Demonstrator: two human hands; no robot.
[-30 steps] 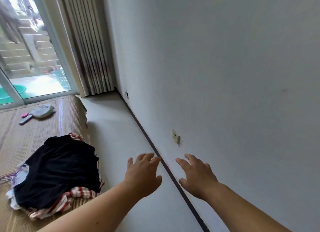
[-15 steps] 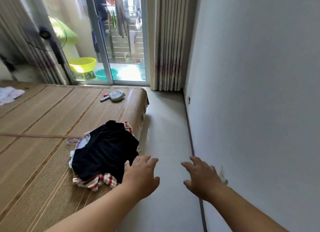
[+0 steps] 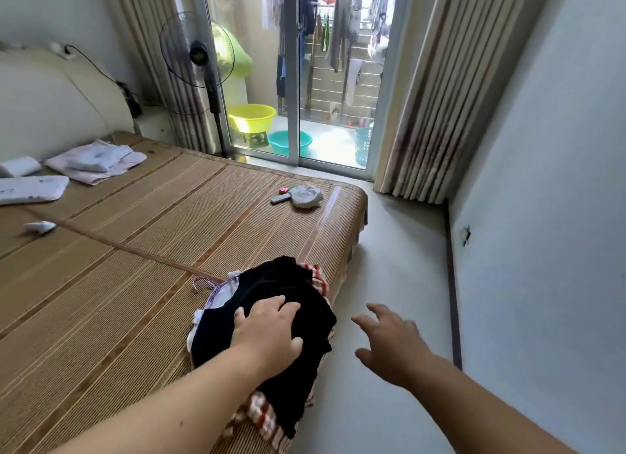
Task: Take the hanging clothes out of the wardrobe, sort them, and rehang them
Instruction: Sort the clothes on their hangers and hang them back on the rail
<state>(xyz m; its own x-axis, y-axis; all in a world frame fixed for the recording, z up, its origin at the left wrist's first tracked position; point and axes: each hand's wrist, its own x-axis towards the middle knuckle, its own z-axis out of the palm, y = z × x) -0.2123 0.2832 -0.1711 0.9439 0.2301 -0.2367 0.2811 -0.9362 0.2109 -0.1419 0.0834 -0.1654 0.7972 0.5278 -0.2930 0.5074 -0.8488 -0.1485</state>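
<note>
A pile of clothes lies at the near right edge of the bed (image 3: 135, 284). A black garment (image 3: 288, 291) covers the top of the pile, with a red and white striped one (image 3: 267, 416) under it. Hanger hooks (image 3: 203, 282) stick out at the pile's left. My left hand (image 3: 267, 331) is over the black garment with fingers spread; whether it touches the cloth I cannot tell. Off the bed's edge, my right hand (image 3: 389, 342) hovers above the floor, fingers relaxed and holding nothing. No wardrobe is in view.
A woven mat covers the bed. On it lie a grey cloth (image 3: 306, 196) and a remote (image 3: 279, 199) far off, folded white laundry (image 3: 96, 160) and pillows (image 3: 30, 187) at the left. A standing fan (image 3: 200, 64), curtains (image 3: 450, 98), a glass balcony door (image 3: 338, 74) and a bare floor strip (image 3: 399, 250) by the wall lie beyond.
My view has swung left from the wall to the bed and balcony door. My left hand has come over the black garment; my right hand has stayed open beside it.
</note>
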